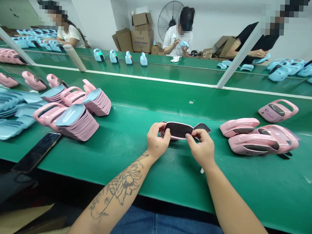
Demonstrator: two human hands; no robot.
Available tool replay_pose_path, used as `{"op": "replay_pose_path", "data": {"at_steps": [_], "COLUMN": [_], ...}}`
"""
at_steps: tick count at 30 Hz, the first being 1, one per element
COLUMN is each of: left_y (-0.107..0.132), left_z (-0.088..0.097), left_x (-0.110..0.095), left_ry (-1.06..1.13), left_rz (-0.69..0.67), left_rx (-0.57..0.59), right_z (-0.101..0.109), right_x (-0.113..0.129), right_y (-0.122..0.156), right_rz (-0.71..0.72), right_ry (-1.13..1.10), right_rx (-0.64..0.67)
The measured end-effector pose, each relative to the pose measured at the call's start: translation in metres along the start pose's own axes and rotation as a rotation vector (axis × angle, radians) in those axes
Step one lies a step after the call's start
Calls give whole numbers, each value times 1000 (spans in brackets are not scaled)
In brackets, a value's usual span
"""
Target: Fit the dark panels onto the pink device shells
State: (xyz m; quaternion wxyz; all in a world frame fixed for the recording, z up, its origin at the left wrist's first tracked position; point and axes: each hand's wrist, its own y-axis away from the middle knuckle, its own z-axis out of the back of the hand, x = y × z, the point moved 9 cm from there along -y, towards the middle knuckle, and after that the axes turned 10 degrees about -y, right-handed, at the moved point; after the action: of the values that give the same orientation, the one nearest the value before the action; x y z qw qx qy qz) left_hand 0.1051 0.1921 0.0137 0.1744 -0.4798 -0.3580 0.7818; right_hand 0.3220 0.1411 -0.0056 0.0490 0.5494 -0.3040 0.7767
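Note:
Both hands are raised just above the green workbench [153, 168]. My left hand [157, 139] pinches the left end of a dark oval pad with a pink rim [177, 130]. My right hand [199, 148] grips its right side, where a dark pointed flap [202, 127] sticks out past my fingers. To the right lie several pink plastic shells with dark oval recesses and loop handles [263, 140], close to but not touching my right hand. Part of the pad is hidden behind my fingers.
Stacks of pink oval plates [78, 125] and pale blue pieces [8, 129] stand at left, with a black phone [37, 152] near the bench edge. Beyond a white rail [147, 77], co-workers sit by a second belt, with cardboard boxes [140, 33] and a fan behind.

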Motion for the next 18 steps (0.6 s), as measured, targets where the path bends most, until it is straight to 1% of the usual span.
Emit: {"op": "replay_pose_path", "data": {"at_steps": [11, 18], "left_y": [5, 5], "left_z": [-2, -2], "left_x": [-7, -8], "left_ry": [-32, -40], "left_rz": [-70, -91], "left_rx": [19, 26], "right_z": [1, -1], "right_x": [-6, -4], "right_y": [-1, 0], "right_rz": [3, 8], "right_ry": [2, -16], "right_rx": [-36, -4]}}
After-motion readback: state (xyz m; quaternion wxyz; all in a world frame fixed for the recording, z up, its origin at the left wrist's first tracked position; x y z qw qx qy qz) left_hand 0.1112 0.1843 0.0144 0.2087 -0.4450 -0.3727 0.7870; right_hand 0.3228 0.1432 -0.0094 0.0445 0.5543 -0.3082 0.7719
